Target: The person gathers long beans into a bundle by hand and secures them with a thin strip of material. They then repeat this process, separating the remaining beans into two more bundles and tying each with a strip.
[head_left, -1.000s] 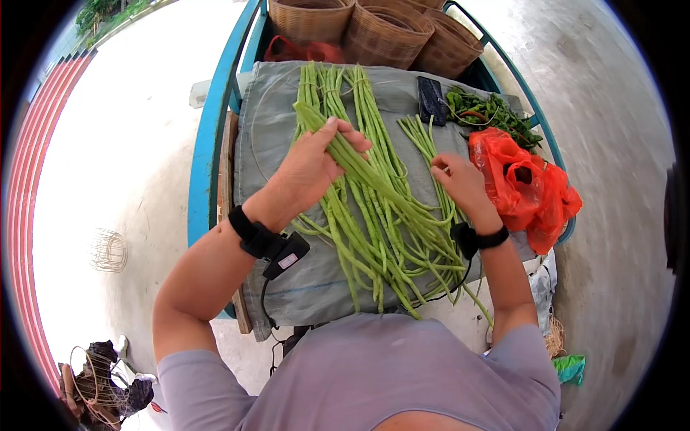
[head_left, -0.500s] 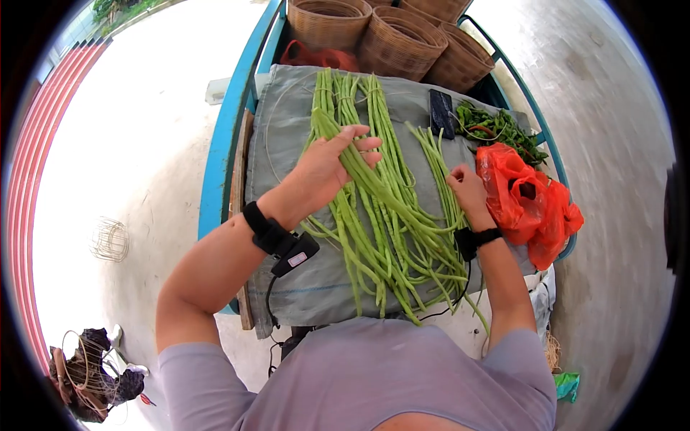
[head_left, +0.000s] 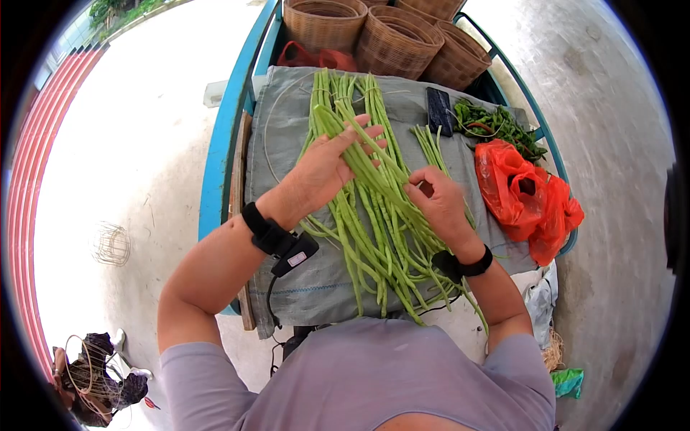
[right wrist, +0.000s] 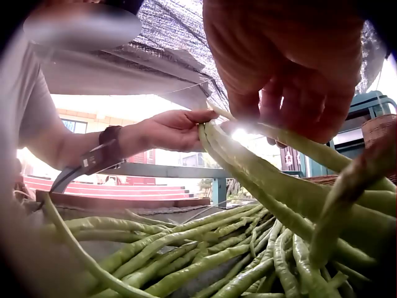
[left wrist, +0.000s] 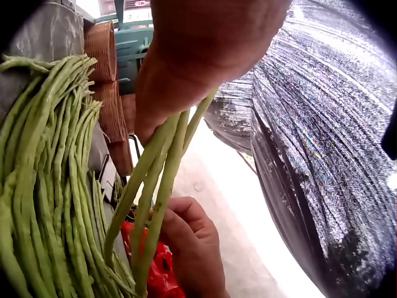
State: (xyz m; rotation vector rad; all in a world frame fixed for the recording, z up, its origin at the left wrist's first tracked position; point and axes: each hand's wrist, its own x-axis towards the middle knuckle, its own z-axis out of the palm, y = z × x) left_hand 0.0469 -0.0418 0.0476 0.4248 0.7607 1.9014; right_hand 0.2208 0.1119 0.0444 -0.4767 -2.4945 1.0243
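Observation:
My left hand holds a bunch of long beans slantwise above the cloth, thumb across the beans and fingers on the far side. In the left wrist view, several bean stalks hang down from that hand. Close beside the bunch, my right hand has its thumb and fingers curled, pinching a single long bean in the right wrist view. Under both hands lie tied bundles of long beans, their tails spread towards the body. A few loose long beans lie right of the bundles.
Grey cloth covers the bed of a cart with a blue rail. Wicker baskets stand at the back. On the right are a phone, green peppers and a red plastic bag.
My right hand has moved left from the loose beans to the bunch, bringing a long bean with it. My left hand keeps its hold with little movement; the view has shifted slightly.

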